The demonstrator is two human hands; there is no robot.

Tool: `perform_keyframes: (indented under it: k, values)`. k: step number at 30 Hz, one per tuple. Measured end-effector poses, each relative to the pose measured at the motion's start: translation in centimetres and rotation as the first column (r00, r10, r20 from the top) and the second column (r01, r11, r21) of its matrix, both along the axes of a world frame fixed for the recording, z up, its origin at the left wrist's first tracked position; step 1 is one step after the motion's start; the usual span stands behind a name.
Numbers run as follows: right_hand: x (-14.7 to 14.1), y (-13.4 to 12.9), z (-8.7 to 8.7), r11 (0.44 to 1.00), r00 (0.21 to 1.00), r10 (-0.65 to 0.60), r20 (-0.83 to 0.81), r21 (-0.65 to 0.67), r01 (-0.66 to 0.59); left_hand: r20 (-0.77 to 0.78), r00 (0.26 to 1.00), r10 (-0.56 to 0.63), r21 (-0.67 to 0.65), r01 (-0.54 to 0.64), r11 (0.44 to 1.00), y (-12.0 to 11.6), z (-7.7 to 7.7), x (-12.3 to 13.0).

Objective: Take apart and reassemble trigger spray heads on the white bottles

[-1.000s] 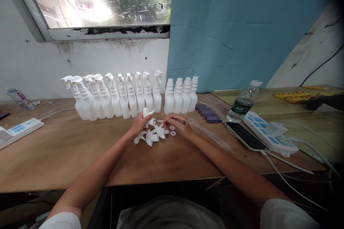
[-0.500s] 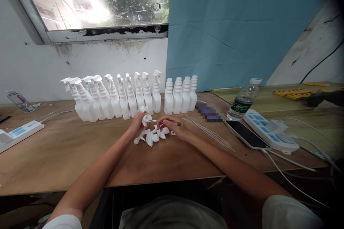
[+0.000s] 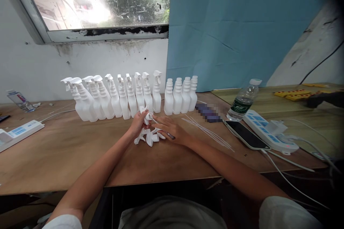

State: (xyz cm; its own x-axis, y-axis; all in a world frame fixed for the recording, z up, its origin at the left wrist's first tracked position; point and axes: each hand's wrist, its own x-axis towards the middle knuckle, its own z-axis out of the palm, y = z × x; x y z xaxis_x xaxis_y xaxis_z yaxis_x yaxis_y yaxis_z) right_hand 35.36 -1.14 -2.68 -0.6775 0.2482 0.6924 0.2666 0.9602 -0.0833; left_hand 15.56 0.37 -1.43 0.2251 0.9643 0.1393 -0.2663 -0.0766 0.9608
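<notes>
Counter: brown wood, smooth, faint sheen. Spray bottles: matt white plastic, ribbed necks. Phone screen: dark, glossy. I read the backdrop as creased blue cloth.

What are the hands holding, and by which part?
The left hand grips a white sprayer head around its body; the right hand holds a thin tool near its handle.

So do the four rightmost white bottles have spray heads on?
No, those four bottles show bare necks with nothing on top.

white spray top, tipped, open end facing right, thin shiny stick slanting from there toward near right
</notes>
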Motion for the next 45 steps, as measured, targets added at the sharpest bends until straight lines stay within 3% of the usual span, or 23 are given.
perform_keyframes:
  k: [8, 14, 18, 21, 26, 33, 35, 38, 40, 42, 45]
  values:
    - [1.9, -0.2, 1.4, 0.987, 0.961, -0.091, -0.262, -0.15, 0.052, -0.247, 0.937, 0.246, 0.099, -0.228, 0.969, 0.7, 0.1, -1.1]
    - [4.5, 1.1, 1.7, 0.944, 0.91, -0.234, -0.341, -0.304, 0.129, -0.496, 0.768, 0.404, 0.225, -0.336, 0.915, 1.9, 0.1, -3.5]
    - [4.8, 1.5, 1.5, 0.92, 0.888, -0.302, -0.348, -0.351, 0.175, -0.652, 0.626, 0.429, 0.301, -0.306, 0.903, 3.1, -0.6, -5.3]
    - [4.6, 1.6, 1.2, 0.92, 0.898, -0.308, -0.315, -0.338, 0.197, -0.727, 0.56, 0.398, 0.299, -0.264, 0.917, 3.7, -1.3, -6.0]
    - [3.9, 1.7, 0.8, 0.921, 0.918, -0.291, -0.27, -0.339, 0.192, -0.784, 0.515, 0.346, 0.289, -0.191, 0.938, 4.2, -2.3, -6.3]
    - [2.7, 1.4, 0.7, 0.911, 0.967, -0.175, -0.183, -0.403, 0.088, -0.798, 0.445, 0.407, 0.396, -0.123, 0.91, 4.4, -2.6, -5.9]
    - [2.5, 1.2, 0.6, 0.852, 0.972, -0.133, -0.196, -0.524, 0.011, -0.801, 0.419, 0.428, 0.433, -0.088, 0.897, 4.0, -2.3, -5.6]
    - [2.2, 0.9, 0.6, 0.647, 0.966, -0.087, -0.245, -0.751, -0.133, -0.787, 0.389, 0.478, 0.501, -0.047, 0.864, 3.2, -1.8, -5.1]
    - [2.0, 0.7, 0.8, 0.546, 0.962, -0.066, -0.266, -0.817, -0.188, -0.771, 0.39, 0.504, 0.544, -0.01, 0.839, 2.6, -1.3, -4.7]
    - [1.8, 0.5, 1.0, 0.518, 0.965, -0.053, -0.258, -0.833, -0.195, -0.763, 0.416, 0.494, 0.567, 0.064, 0.821, 2.2, -0.8, -4.3]
    - [1.7, 0.5, 0.9, 0.508, 0.973, -0.04, -0.228, -0.843, -0.176, -0.787, 0.491, 0.373, 0.556, 0.303, 0.774, 1.5, -0.1, -3.7]
